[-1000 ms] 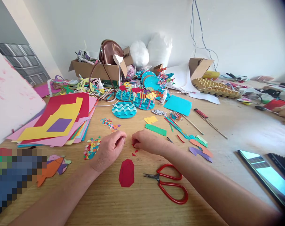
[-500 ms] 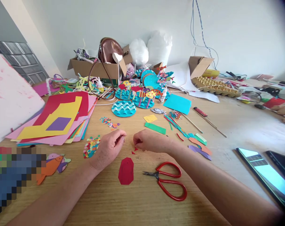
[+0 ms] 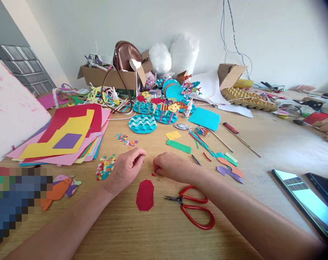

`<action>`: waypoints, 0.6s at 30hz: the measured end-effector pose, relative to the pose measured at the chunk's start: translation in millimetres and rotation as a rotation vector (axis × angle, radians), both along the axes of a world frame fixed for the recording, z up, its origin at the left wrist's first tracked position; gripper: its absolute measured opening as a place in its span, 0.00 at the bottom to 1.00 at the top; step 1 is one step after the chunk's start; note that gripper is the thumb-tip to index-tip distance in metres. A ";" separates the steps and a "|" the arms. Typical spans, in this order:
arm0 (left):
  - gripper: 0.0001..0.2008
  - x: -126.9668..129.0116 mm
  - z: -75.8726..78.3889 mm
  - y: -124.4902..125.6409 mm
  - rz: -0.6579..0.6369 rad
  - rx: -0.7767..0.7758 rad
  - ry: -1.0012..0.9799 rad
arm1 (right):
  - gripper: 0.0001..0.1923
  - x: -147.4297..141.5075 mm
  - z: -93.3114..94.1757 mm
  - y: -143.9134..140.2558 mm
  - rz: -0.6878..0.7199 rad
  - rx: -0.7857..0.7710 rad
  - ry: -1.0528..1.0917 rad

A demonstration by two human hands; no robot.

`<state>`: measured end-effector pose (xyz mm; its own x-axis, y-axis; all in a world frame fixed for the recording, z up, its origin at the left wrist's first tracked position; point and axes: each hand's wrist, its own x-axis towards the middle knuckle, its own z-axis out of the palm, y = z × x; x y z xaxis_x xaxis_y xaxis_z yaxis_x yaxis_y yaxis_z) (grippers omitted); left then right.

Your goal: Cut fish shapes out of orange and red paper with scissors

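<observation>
My left hand (image 3: pixel 128 167) is closed, thumb against curled fingers, just above the table; whatever it may hold is hidden. Opposite it, my right hand (image 3: pixel 171 165) has its fingers pinched down at the tabletop, on small red paper scraps. One loose red scrap (image 3: pixel 153 174) lies by those fingertips. Nearer me is a red paper cutout (image 3: pixel 145 195) with clipped corners and faint marks. Red-handled scissors (image 3: pixel 182 207) lie to its right, blades a little apart and pointing left, partly under my right forearm. Paper dots (image 3: pixel 106 167) are heaped beside my left hand.
Stacked coloured paper (image 3: pixel 69 133) and paper fish (image 3: pixel 61 189) lie on the left. Behind my hands stand blue wave-decorated discs (image 3: pixel 142 124) and a glue bottle (image 3: pixel 188 109). Paper strips (image 3: pixel 203 144), a pen (image 3: pixel 196 160), a cutter (image 3: pixel 230 128) and phones (image 3: pixel 299 202) are to the right.
My right hand and forearm have shifted slightly left and over the red scraps, covering part of the scissors' upper handle. A pen behind the wrist shows more. My left hand stays put.
</observation>
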<state>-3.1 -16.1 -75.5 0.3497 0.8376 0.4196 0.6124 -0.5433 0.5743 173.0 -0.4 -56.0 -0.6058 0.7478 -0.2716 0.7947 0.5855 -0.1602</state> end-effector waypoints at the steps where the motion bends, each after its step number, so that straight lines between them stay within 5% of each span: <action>1: 0.06 -0.1 0.0 -0.1 0.002 0.000 0.000 | 0.12 -0.6 1.0 -0.7 -0.002 0.001 -0.009; 10: 0.06 -0.7 0.3 1.7 -0.004 0.009 -0.018 | 0.10 -2.7 11.1 -3.0 0.007 -0.078 0.020; 18: 0.06 -2.7 -1.0 2.3 0.005 0.020 -0.016 | 0.12 -13.1 7.1 -12.5 0.016 0.019 -0.016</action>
